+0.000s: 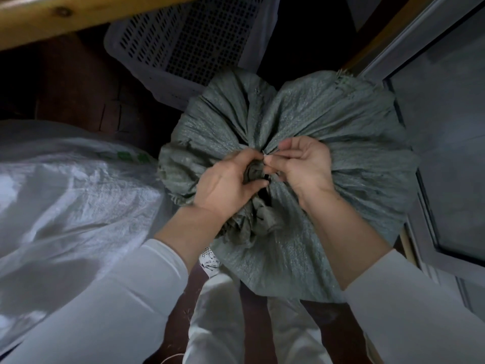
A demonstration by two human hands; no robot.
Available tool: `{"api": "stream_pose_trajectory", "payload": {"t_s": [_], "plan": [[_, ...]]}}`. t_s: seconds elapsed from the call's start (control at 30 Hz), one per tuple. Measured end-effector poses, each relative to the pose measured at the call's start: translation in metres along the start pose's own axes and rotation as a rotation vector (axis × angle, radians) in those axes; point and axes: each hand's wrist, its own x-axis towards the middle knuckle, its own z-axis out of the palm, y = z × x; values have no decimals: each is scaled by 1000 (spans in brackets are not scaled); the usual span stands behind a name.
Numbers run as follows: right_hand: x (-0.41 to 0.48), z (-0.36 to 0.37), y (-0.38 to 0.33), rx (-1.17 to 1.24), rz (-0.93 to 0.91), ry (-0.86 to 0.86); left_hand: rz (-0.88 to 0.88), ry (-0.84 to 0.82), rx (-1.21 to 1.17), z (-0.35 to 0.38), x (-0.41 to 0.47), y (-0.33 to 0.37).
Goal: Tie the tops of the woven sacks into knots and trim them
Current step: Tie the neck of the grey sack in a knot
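Observation:
A full grey-green woven sack (315, 122) stands on the floor in front of me, its top gathered into a bunch at the middle. My left hand (228, 182) grips the twisted neck (254, 172) of the gathered fabric. My right hand (301, 164) pinches a thin strand or fabric edge at the same bunch, fingertips touching those of the left. Loose crumpled sack ends (262, 222) hang toward me below the hands.
A large white woven sack (65, 193) lies at the left. A white perforated plastic crate (189, 40) stands behind the green sack. A wooden beam (65, 17) crosses the top left. A glass door frame (425, 153) runs along the right.

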Motion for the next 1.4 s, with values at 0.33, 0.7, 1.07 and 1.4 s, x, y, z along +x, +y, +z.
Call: {"api": "stream_pose_trajectory", "payload": {"t_s": [0.33, 0.7, 1.07, 1.4], "plan": [[16, -7, -5, -254, 22, -154, 36, 194, 77, 11, 4, 1], [24, -13, -25, -1085, -350, -275, -26, 121, 50, 6, 9, 5], [16, -14, -12, -1030, -434, -128, -198, 94, -189, 6, 17, 17], [6, -15, -34, -830, -194, -177, -115, 102, -55, 9, 12, 16]]}}
